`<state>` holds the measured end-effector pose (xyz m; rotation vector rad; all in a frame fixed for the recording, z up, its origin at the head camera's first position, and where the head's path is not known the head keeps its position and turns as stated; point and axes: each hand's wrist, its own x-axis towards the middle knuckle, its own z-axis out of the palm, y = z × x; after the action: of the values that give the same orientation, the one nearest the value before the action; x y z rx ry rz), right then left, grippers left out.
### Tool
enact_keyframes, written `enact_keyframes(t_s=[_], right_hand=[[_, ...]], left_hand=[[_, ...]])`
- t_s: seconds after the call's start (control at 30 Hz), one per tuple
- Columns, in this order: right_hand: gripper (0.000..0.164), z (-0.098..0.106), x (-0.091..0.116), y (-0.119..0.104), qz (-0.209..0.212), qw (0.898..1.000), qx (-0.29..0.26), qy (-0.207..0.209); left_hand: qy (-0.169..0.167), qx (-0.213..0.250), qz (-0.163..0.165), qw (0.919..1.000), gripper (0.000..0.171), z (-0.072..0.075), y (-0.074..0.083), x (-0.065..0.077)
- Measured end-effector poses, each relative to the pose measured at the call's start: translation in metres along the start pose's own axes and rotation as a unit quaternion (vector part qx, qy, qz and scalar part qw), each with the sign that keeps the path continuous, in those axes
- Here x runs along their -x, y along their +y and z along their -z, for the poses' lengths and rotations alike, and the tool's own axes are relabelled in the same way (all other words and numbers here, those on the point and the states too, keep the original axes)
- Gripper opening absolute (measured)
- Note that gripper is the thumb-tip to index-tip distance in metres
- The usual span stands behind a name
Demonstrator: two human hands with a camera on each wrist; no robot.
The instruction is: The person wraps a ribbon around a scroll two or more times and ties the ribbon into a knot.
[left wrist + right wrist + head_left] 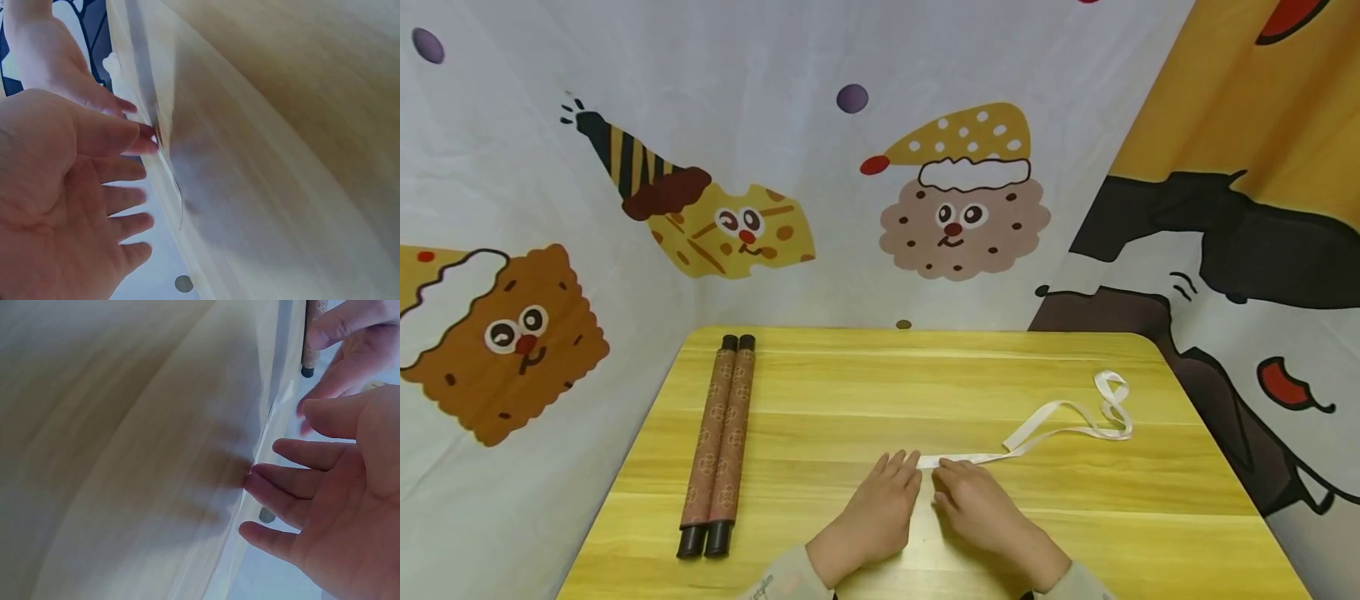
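Observation:
A narrow white ribbon [972,459] lies on the table, its near stretch straight between the two hands and the rest trailing to the right in loose loops. My left hand [878,510] is at the ribbon's left end, fingers extended and fingertips right at it. In the left wrist view, the fingers [128,199] of that hand are straight and spread. My right hand [983,507] touches the ribbon a little further right with its fingertips. Its fingers [294,481] look mostly straight in the right wrist view, tips down at the ribbon.
Two brown patterned rolls [718,433] with black ends lie side by side on the left of the yellow wood-grain table [820,375]. Behind the table hangs a white cloth [760,100] printed with cartoon biscuits and cheese.

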<state>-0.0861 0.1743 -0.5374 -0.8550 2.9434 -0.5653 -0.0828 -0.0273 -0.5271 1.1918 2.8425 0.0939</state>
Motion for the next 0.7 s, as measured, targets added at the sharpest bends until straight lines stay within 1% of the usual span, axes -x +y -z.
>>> enact_keyframes(t_s=[0.13, 0.23, 0.33, 0.43, 0.53, 0.7], right_hand=[[0.039, -0.003, -0.006, -0.005, 0.003, 1.000, 0.010, -0.006], [0.039, -0.006, -0.010, -0.007, 0.012, 1.000, 0.015, -0.006], [0.039, -0.006, -0.011, -0.008, 0.006, 1.000, 0.015, -0.007], [0.040, -0.005, -0.008, -0.005, -0.014, 1.000, 0.022, -0.010], [0.039, -0.004, -0.004, 0.001, -0.032, 0.999, 0.037, -0.009], [0.041, 0.001, 0.008, 0.014, -0.042, 0.998, 0.051, -0.011]], left_hand=[[-0.027, 0.014, 0.009, 0.9995, 0.051, -0.002, 0.002, -0.003], [-0.046, 0.015, 0.022, 0.9986, 0.052, -0.004, 0.001, -0.004], [-0.062, 0.011, 0.033, 0.9975, 0.055, -0.005, -0.001, -0.005], [-0.071, 0.017, 0.038, 0.9966, 0.057, -0.004, -0.006, -0.004], [-0.070, 0.025, 0.042, 0.9963, 0.057, -0.004, -0.013, -0.002], [-0.066, 0.040, 0.054, 0.9956, 0.057, -0.005, -0.028, 0.007]])
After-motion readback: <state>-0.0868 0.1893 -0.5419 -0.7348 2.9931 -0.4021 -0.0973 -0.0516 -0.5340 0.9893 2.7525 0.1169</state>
